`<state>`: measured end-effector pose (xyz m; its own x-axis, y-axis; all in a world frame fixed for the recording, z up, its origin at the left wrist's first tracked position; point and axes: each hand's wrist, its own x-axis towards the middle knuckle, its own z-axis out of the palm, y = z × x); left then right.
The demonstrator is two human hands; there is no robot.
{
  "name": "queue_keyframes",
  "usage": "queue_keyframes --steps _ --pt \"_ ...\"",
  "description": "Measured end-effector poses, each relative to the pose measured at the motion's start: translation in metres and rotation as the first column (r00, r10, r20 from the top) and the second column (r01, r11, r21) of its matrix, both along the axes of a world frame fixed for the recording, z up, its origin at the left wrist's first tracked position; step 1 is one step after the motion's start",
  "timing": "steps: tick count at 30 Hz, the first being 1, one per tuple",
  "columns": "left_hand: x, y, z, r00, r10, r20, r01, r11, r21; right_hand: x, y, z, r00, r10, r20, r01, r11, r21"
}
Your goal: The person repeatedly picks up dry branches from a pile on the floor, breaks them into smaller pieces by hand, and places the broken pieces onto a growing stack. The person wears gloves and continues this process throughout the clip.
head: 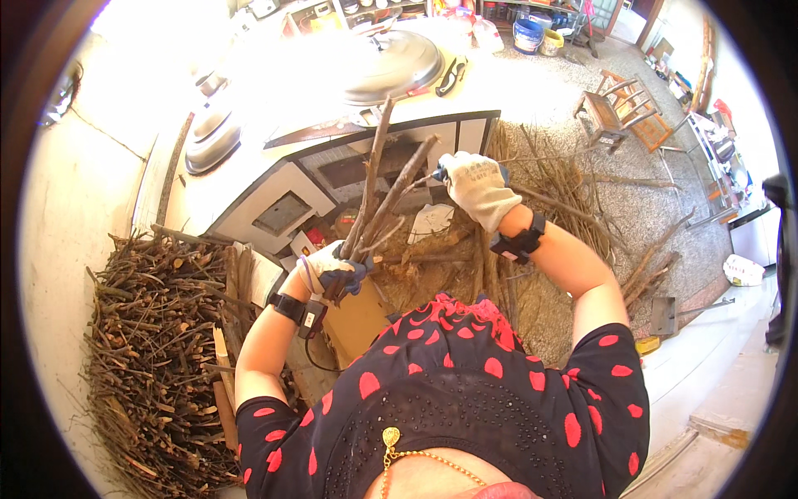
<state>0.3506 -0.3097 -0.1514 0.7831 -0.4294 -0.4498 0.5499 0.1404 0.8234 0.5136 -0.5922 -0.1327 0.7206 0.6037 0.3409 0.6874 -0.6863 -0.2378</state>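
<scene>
My left hand (333,268), in a pale work glove with dark fingers, grips a small bunch of cut branches (372,181). Two thick ones slant up and away from the fist, with a thin twig (386,236) beside them. My right hand (479,187), gloved the same way, is closed around a thin stick (419,183), whose pale end points left toward the bunch. How far that stick runs behind the glove is hidden. Before me stands a tiled wood-fired stove (274,212), its firebox opening (374,163) beyond the branches.
Stacked firewood (165,355) fills the floor at left against the wall. Loose brushwood (555,187) lies at right, near wooden chairs (623,112). A cardboard box (355,324) sits below my left hand. A large metal lid (393,65) and a black-handled tool (451,76) rest on the stovetop.
</scene>
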Motion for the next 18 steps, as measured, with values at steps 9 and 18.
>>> queue_keyframes --steps 9,18 --pt "0.055 -0.055 0.021 0.974 0.185 0.135 -0.155 0.967 -0.203 -0.009 0.019 0.075 0.994 -0.088 -0.066 0.108 0.895 0.434" --pt "0.079 -0.033 0.034 0.990 0.134 -0.039 -0.139 0.975 -0.172 -0.051 -0.005 0.125 0.780 0.351 0.518 -0.394 0.919 -0.028"
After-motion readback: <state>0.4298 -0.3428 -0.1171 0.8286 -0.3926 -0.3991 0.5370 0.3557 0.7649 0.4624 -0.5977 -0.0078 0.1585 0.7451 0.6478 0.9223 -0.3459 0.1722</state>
